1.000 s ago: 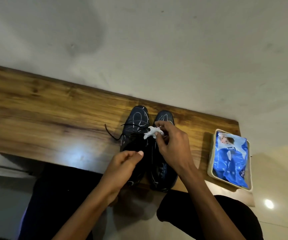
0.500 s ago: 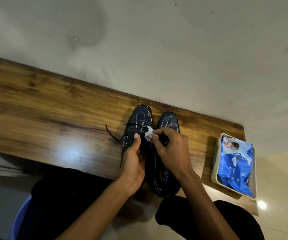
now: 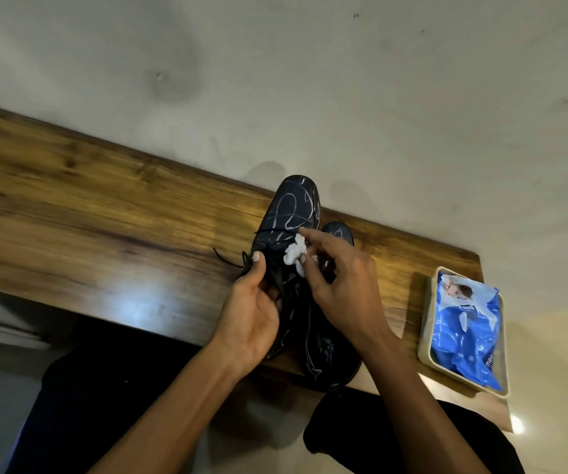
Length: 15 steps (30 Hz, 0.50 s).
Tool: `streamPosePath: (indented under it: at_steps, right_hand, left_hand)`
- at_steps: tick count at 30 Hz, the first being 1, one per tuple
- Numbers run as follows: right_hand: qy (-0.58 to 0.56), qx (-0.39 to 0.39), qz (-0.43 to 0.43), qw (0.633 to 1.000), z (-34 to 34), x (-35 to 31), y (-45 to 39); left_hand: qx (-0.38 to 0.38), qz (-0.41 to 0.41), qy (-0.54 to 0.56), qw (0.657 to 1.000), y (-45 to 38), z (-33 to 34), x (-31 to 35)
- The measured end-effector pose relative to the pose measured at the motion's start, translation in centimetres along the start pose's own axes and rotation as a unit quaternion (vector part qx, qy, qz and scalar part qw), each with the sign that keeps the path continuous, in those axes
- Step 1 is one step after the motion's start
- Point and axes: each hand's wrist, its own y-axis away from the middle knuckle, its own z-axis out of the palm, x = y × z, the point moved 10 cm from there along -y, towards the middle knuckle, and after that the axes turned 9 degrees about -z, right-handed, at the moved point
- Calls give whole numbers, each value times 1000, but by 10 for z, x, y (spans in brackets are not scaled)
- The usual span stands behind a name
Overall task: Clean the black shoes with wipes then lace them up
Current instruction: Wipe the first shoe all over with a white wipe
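Two black shoes with pale squiggle lines are on the wooden table (image 3: 87,213). My left hand (image 3: 251,313) grips the left shoe (image 3: 289,210) by its side and has it raised, toe pointing away. The right shoe (image 3: 327,347) lies flat on the table beside it, mostly hidden under my right hand. My right hand (image 3: 340,282) pinches a crumpled white wipe (image 3: 294,253) against the laced middle of the left shoe. A black lace end (image 3: 226,260) trails left from that shoe onto the wood.
At the table's right end stands a beige tray (image 3: 426,336) holding a blue wipes pack (image 3: 463,326). A plain wall runs behind the table. My dark-clad knees are below the table's near edge.
My left hand has closed around the left shoe and lifted it up and away from me. My right hand with the wipe moved from the right shoe onto the left shoe.
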Motion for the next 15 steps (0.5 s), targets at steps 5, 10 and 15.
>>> streamPosePath:
  at_steps: [5,10,15]
  right_hand:
    - [61,60,-42,995,-15,-13,-3]
    - [37,64,-91,993,-13,-48,22]
    - [16,57,-111,992,-9,-65,30]
  left_hand:
    - [-45,-10,66,997,4,7,1]
    - [-86,-3,99,991,10,10,10]
    - [-103,2,98,990,21,13,17]
